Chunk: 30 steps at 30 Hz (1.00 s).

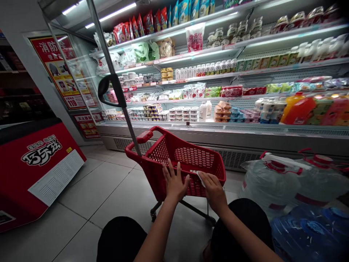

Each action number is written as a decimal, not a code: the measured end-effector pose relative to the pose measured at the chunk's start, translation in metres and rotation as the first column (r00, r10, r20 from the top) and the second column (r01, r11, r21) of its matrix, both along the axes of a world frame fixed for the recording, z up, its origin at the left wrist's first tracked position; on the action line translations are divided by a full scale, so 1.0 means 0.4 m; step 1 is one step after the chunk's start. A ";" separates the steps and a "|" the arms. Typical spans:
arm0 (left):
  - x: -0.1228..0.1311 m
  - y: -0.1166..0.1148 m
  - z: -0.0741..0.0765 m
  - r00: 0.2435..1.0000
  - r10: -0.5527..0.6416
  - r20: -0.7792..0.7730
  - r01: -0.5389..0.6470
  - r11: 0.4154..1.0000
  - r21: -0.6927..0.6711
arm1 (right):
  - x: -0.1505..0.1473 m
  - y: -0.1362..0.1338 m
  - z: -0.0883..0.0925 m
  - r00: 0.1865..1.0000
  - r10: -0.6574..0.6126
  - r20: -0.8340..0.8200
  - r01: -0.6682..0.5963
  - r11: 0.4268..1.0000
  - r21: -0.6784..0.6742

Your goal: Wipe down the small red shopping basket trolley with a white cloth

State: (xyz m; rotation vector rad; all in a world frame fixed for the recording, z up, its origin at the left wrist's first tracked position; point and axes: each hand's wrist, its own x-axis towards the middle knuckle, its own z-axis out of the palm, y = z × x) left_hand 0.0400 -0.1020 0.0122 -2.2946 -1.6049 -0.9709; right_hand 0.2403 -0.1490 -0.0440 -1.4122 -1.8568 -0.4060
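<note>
A red plastic shopping basket on wheels (pixel 191 153) stands on the tiled floor in front of me, its long handle (pixel 114 87) tilted up to the left. My left hand (pixel 173 181) rests flat on the basket's near wall, fingers spread. My right hand (pixel 214 189) presses a small white cloth or paper (pixel 201 178) against the same wall near the rim. My knees in dark trousers (pixel 122 240) show at the bottom.
An open chilled shelf unit (pixel 218 91) with dairy, drinks and packets runs across the back. A red chest freezer (pixel 35 167) stands at the left. Large water jugs (pixel 272 182) sit on the floor at the right. Tiled floor (pixel 95 196) lies between.
</note>
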 end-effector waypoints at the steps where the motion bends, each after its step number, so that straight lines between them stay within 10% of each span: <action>1: 0.005 0.000 -0.003 1.000 0.008 0.022 -0.008 1.000 -0.003 | -0.022 -0.006 0.009 0.999 0.029 0.016 -0.028 1.000 -0.011; 9: -0.046 0.070 0.008 0.998 0.062 -0.018 -0.063 0.994 -0.090 | -0.188 0.067 0.073 0.983 0.159 0.096 -0.156 0.987 -0.033; 21: -0.050 0.131 -0.008 0.989 0.143 0.047 -0.133 0.977 -0.166 | -0.091 -0.109 0.006 0.966 0.232 0.111 -0.228 0.972 -0.047; 30: -0.058 0.110 -0.022 0.996 0.061 0.069 -0.041 0.964 -0.262 | -0.191 -0.046 0.052 0.940 0.324 0.107 -0.317 0.945 -0.078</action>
